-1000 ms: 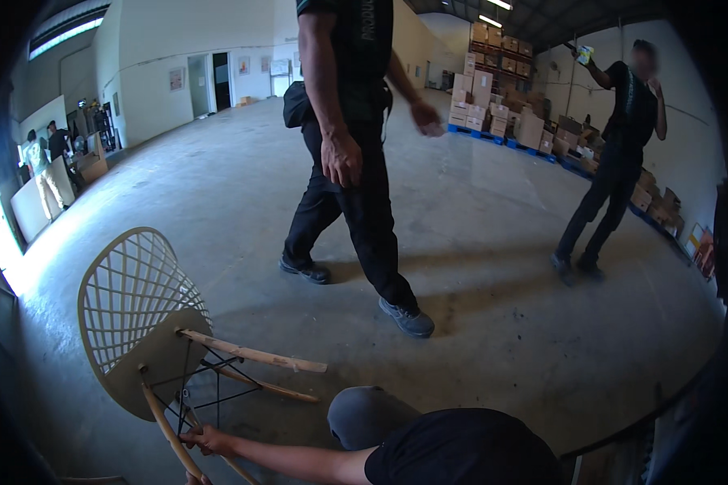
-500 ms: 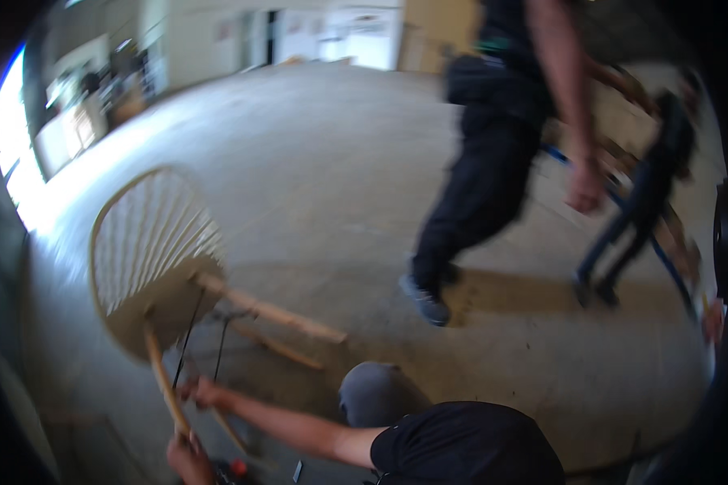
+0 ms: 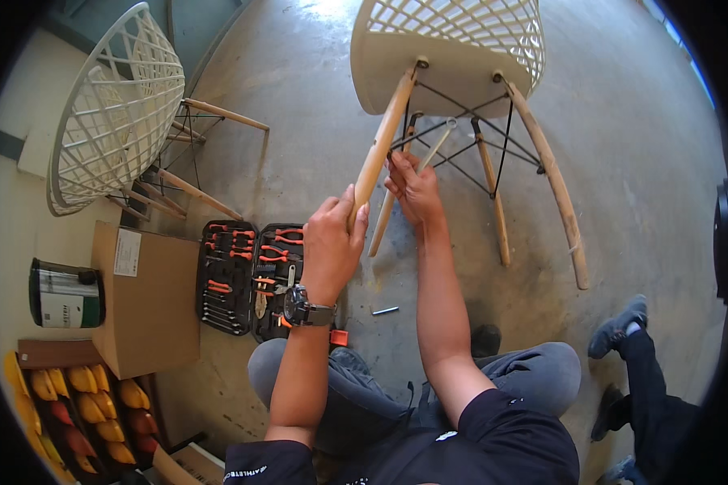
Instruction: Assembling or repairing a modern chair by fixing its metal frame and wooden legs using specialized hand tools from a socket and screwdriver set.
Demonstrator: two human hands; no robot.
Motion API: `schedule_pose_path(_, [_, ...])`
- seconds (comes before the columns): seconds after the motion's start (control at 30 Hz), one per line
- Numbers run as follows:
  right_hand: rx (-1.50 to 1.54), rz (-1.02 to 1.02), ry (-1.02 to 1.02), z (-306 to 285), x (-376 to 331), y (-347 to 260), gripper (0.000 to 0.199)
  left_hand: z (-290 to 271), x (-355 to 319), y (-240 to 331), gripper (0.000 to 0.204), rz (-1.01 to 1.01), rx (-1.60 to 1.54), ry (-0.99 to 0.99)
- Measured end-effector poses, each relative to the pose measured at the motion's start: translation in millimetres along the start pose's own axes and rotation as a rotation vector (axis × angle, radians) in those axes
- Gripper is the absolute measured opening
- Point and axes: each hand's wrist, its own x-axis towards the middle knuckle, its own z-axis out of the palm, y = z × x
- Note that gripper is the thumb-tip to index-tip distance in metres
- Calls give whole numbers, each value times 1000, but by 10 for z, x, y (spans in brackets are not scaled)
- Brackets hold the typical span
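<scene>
A cream chair [image 3: 441, 77] with a lattice back is tipped over in front of me, its wooden legs and black wire braces facing me. My left hand [image 3: 334, 234] is wrapped round the lower part of the near left wooden leg [image 3: 385, 141]. My right hand [image 3: 414, 187] is closed at that leg's inner side, fingertips at the end of the wire brace [image 3: 459, 107]. A slim, pale wrench [image 3: 437, 148] with a ring end sticks up out of the right hand. What the fingertips pinch at the leg is hidden.
An open tool case [image 3: 251, 275] lies on the floor at left, beside a cardboard box [image 3: 147, 299] and a metal can [image 3: 66, 293]. Another lattice chair [image 3: 117, 113] stands at far left. A small metal rod [image 3: 386, 310] lies near my knees. Another person's legs [image 3: 651, 364] are at right.
The view has swung down and left, bringing the chair to the upper middle and the tool case into sight. The left hand still grips the leg; the right stays at the brace.
</scene>
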Motion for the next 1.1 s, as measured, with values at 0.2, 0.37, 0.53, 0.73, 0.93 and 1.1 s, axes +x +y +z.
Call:
schedule_pose_path(0.2, [40, 35, -34, 12, -51, -7, 23, 87, -18, 55, 35, 0, 103, -18])
schedule_pose_path(0.37, [-85, 109, -36, 16, -82, -94, 22, 106, 196, 74, 31, 4, 273, -122])
schedule_pose_path(0.53, [-99, -25, -98, -82, 19, 145, 25, 463, 897, 158, 43, 116, 451, -73])
schedule_pose_path(0.73, [-365, -268, -160, -167, 35, 269, 36, 619, 1253, 91, 34, 209, 640, -160])
schedule_pose_path(0.93, [-207, -233, -134, -288, 122, 420, 36, 728, 1261, 80, 18, 80, 530, -207])
schedule_pose_path(1.1, [-312, -221, -222, -484, 131, 424, 40, 844, 1364, -19, 22, -42, 439, -257])
